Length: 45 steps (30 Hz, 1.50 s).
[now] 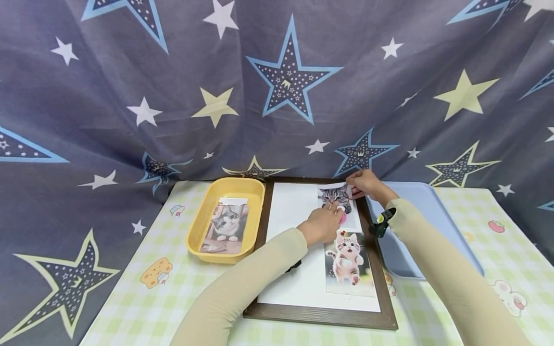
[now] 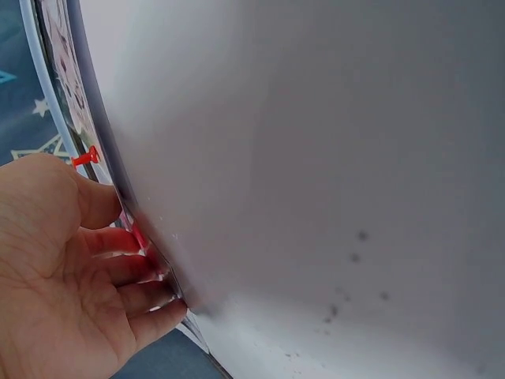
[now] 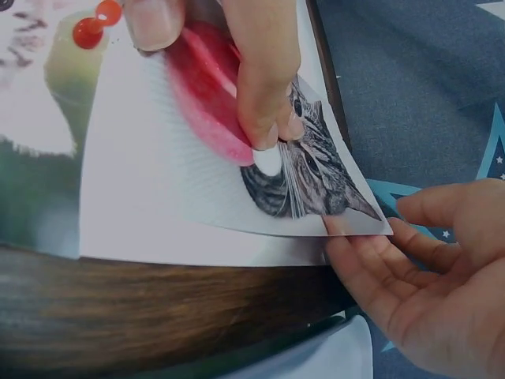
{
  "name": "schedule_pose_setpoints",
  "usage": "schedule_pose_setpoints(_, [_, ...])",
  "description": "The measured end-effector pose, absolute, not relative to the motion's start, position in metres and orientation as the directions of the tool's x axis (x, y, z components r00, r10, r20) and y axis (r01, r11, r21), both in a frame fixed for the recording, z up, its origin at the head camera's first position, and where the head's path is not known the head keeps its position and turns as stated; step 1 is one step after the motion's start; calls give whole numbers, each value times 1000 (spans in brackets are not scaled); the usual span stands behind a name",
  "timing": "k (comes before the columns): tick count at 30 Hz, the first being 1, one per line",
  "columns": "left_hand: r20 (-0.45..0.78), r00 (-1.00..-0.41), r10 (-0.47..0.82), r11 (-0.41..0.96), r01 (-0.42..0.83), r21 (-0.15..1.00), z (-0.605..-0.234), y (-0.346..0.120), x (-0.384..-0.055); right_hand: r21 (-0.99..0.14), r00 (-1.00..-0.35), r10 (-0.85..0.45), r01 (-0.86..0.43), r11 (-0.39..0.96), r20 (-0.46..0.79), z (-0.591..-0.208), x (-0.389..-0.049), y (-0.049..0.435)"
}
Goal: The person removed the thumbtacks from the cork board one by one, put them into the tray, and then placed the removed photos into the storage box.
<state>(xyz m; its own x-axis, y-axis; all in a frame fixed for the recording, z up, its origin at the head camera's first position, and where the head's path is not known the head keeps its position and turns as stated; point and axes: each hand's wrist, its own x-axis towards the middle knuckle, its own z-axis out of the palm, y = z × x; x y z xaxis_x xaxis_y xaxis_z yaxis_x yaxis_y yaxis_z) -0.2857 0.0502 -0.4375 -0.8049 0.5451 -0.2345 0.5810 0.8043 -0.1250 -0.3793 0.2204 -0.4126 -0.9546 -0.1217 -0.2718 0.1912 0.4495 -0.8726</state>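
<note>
A grey tabby cat photo with a pink patch lies at the upper right of a white board in a brown wooden frame. My left hand presses its fingertips on the photo beside the pink patch. The right hand holds the photo's upper right corner; in the right wrist view its fingers reach beneath that edge. Just below, a kitten photo is fixed to the board with a red pushpin at its top.
Left of the frame stands a yellow tray holding another cat photo. A light blue tray lies on the right, under the right forearm. Behind the checked tablecloth hangs a dark star-patterned curtain.
</note>
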Motion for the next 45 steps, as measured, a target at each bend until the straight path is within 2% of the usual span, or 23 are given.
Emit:
schedule_pose_setpoints(25, [-232,-800,554,804,586,-99,-438,49,-286,-861,-902,-192,278,425,-386,-410,-364,227])
schedule_pose_setpoints(34, [-237,-801,551,804,585,-109,-440,49,-288,-871,-899,-202,288,399,-389,-416,-364,231])
schedule_pose_setpoints(45, [-227,-798,558,800,590,-106,-439,48,-287,-887,-875,-300,253,387,-381,-422,-363,237])
